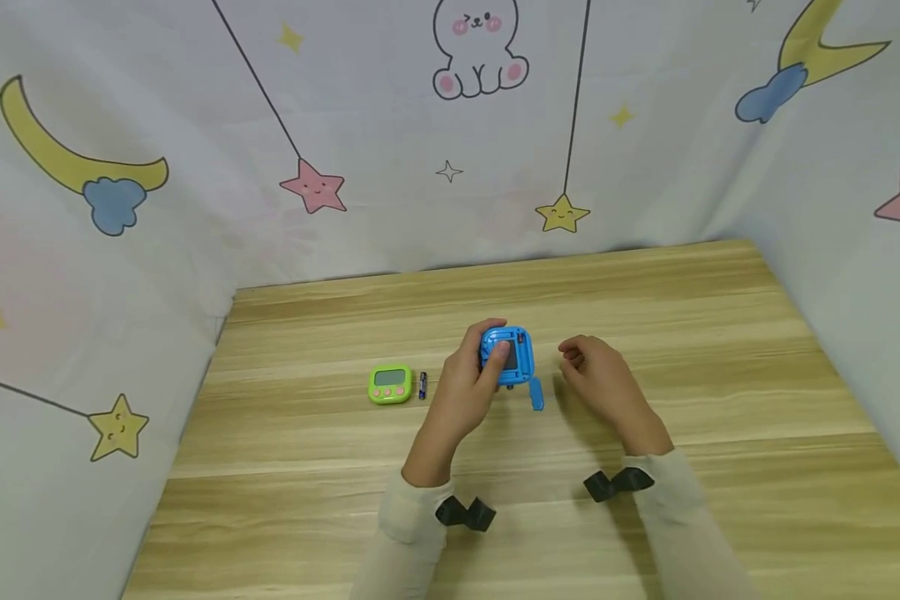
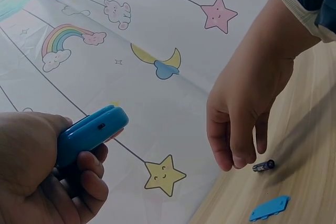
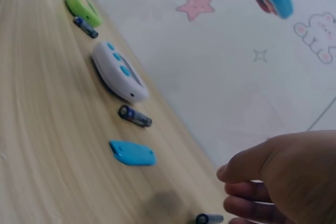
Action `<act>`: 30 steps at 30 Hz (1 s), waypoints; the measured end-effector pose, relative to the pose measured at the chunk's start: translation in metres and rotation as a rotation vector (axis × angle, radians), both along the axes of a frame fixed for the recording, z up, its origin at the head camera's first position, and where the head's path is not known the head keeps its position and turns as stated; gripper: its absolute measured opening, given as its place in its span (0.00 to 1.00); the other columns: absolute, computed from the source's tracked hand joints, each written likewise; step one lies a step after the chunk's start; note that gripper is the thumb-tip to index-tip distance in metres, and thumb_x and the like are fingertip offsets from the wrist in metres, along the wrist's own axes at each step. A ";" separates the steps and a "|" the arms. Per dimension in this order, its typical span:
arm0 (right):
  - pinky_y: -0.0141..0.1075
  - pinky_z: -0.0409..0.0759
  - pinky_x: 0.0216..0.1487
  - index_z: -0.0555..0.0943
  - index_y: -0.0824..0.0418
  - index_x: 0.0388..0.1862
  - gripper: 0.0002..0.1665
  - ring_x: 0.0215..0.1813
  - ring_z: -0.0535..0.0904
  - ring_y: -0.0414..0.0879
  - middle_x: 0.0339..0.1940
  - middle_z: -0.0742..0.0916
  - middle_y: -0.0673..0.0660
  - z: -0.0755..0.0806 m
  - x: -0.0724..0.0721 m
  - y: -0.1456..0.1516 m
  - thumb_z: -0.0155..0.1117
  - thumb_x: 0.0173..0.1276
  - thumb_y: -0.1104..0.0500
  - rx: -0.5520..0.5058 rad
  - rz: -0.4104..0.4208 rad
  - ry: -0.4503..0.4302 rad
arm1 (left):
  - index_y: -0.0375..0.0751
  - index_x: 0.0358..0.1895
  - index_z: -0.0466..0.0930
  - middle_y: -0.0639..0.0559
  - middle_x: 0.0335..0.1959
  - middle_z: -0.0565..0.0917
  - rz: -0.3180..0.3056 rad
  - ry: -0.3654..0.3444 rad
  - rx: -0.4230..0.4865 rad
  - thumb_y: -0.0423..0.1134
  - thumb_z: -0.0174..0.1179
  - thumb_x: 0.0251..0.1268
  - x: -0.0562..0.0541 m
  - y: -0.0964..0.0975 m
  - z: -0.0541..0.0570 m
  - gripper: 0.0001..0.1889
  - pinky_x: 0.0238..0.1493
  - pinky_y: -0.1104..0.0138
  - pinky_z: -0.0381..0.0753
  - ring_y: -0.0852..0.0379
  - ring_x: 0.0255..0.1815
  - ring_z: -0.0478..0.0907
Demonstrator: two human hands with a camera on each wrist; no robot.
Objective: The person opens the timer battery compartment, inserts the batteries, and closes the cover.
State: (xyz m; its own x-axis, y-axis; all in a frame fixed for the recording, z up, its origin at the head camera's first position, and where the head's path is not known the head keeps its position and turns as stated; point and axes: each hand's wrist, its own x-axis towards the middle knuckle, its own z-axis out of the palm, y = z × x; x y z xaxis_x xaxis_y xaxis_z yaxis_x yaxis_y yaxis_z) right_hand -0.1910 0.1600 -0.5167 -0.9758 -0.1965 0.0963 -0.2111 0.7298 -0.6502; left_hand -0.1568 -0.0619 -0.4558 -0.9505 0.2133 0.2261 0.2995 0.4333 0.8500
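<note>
My left hand (image 1: 461, 387) holds a blue digital timer (image 1: 525, 362) back side up, thumb pressed on its back. A battery slot with a bit of red in its corner shows there. On the table near it lies the loose blue battery cover (image 3: 133, 153). My right hand (image 1: 603, 379) hovers to the right, fingers loosely bent with nothing between them. Just below its fingertips an AAA-size battery (image 2: 263, 166) lies on the wood. Another battery (image 3: 135, 116) rests between the cover and a white timer (image 3: 118, 72) with blue buttons; in the head view my left hand hides the white timer.
To the left on the wooden table (image 1: 292, 433) sits a green timer (image 1: 390, 384), screen up, with a battery (image 1: 422, 385) beside it. A white printed cloth (image 1: 420, 233) rises along the table's back and sides.
</note>
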 end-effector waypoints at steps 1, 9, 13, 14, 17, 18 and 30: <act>0.50 0.77 0.50 0.79 0.67 0.52 0.15 0.47 0.79 0.55 0.44 0.83 0.62 0.000 0.000 0.002 0.60 0.69 0.62 0.002 -0.003 0.002 | 0.49 0.68 0.65 0.42 0.52 0.80 0.000 0.001 -0.001 0.55 0.42 0.78 0.000 0.000 0.000 0.24 0.40 0.61 0.81 0.52 0.41 0.78; 0.56 0.68 0.63 0.72 0.69 0.65 0.29 0.63 0.71 0.64 0.60 0.76 0.69 -0.004 -0.002 0.012 0.64 0.66 0.62 0.045 0.004 -0.007 | 0.50 0.68 0.65 0.44 0.52 0.80 -0.013 -0.018 0.007 0.57 0.41 0.77 0.001 0.001 0.002 0.25 0.39 0.62 0.80 0.53 0.41 0.77; 0.58 0.67 0.63 0.70 0.70 0.66 0.31 0.64 0.68 0.66 0.62 0.74 0.71 -0.007 -0.002 0.014 0.64 0.65 0.63 0.078 0.014 -0.040 | 0.50 0.68 0.65 0.44 0.52 0.80 -0.013 -0.011 0.008 0.56 0.42 0.78 0.001 0.001 0.002 0.24 0.38 0.63 0.80 0.53 0.41 0.78; 0.58 0.67 0.63 0.70 0.71 0.66 0.31 0.64 0.68 0.67 0.62 0.74 0.71 -0.007 -0.002 0.015 0.63 0.65 0.63 0.084 0.015 -0.046 | 0.50 0.68 0.65 0.44 0.52 0.80 -0.014 -0.009 0.008 0.56 0.42 0.78 0.001 0.001 0.002 0.24 0.38 0.63 0.80 0.53 0.40 0.78; 0.58 0.68 0.63 0.71 0.71 0.65 0.30 0.63 0.69 0.67 0.61 0.75 0.71 -0.009 -0.002 0.016 0.63 0.65 0.64 0.096 0.014 -0.051 | 0.49 0.68 0.66 0.44 0.51 0.80 -0.018 -0.001 0.011 0.56 0.42 0.78 0.000 0.001 0.002 0.24 0.37 0.63 0.80 0.53 0.40 0.78; 0.58 0.68 0.62 0.72 0.71 0.64 0.29 0.63 0.69 0.67 0.60 0.75 0.71 -0.010 -0.002 0.016 0.63 0.65 0.64 0.098 0.015 -0.048 | 0.49 0.68 0.66 0.45 0.50 0.80 -0.020 0.000 0.012 0.56 0.42 0.78 0.000 0.001 0.002 0.24 0.37 0.63 0.80 0.53 0.39 0.78; 0.57 0.70 0.61 0.76 0.68 0.61 0.26 0.61 0.72 0.64 0.59 0.77 0.68 -0.002 -0.002 0.012 0.66 0.66 0.60 0.052 0.014 0.021 | 0.50 0.68 0.66 0.45 0.45 0.81 -0.019 -0.007 0.004 0.55 0.43 0.78 0.000 0.000 -0.001 0.23 0.34 0.64 0.79 0.54 0.35 0.77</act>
